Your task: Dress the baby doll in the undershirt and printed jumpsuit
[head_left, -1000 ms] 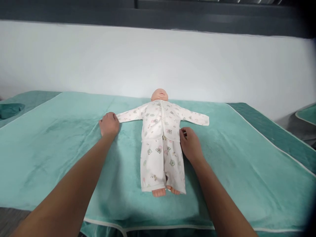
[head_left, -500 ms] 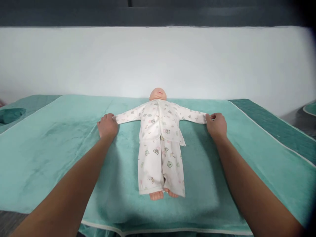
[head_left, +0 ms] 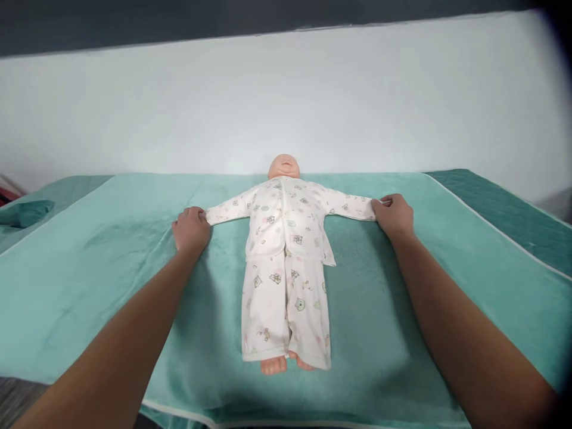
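Observation:
A baby doll lies on its back, head toward the wall, its arms stretched out to both sides. It wears a white printed long-sleeved top and matching trousers, with the feet showing below the hems. At the left sleeve end, my left hand has its fingers closed on the cuff. My right hand pinches the cuff of the other sleeve. The doll's hands are hidden.
A pale green blanket with a light edging spreads under the doll. Darker green quilted cloth shows at the right. Behind stands a white wall. Something red shows at the far left edge.
The camera view has tilted and shifted slightly. Both hands remain at the sleeve ends, and the doll lies in the same pose.

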Motion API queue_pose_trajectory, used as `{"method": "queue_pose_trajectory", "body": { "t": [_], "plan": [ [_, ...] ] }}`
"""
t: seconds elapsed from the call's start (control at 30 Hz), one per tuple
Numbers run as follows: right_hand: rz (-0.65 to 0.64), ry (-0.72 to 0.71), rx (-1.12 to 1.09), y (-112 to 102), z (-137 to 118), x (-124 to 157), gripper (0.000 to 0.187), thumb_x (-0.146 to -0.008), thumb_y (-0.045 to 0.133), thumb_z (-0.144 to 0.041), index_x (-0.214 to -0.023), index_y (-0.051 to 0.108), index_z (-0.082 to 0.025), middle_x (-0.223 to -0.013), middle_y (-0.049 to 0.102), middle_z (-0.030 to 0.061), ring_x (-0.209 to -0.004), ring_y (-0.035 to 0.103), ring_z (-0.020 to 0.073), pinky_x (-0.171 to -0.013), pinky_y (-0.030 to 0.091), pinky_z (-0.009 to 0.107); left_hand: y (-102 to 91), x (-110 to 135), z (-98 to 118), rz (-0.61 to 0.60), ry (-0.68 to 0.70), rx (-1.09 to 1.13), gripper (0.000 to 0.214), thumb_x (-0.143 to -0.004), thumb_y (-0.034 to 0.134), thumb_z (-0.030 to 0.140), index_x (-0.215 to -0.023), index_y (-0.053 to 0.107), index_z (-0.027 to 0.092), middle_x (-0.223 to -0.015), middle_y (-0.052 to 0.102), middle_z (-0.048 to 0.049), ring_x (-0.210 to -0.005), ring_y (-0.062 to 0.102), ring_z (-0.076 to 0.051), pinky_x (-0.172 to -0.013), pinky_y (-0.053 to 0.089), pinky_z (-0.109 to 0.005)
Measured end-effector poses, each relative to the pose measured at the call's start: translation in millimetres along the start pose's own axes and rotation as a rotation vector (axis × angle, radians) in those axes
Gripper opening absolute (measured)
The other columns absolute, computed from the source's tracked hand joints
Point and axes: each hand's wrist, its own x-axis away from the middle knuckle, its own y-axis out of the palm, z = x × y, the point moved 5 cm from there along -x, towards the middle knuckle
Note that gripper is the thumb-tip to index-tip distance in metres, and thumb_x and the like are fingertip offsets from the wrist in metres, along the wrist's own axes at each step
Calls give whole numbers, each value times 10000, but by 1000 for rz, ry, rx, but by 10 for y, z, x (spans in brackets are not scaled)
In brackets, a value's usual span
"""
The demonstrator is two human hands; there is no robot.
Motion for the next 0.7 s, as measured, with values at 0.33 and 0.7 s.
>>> {"method": "queue_pose_trajectory", "body": {
  "t": [0.33,0.7],
  "plan": [
    [19,-74,-532,49,51,25,286,-697,613,-215,-980,643,-187,-942,677,49,-682,594,155,-674,502,305,-30,7,16,-34,-21,-4,289,-917,377,228,-1068,624,221,-1184,652,-138,-1133,565,-314,-926,404,-460],
    [93,-251,-98,165,-97,-124,340,-699,521,-150,-1018,638,-160,-1006,648,119,-877,594,252,-868,472,419,-5,15,-11,-36,-17,-10,303,-925,359,240,-1059,630,228,-1200,640,-137,-1138,556,-309,-935,401,-461]
  ]
}}
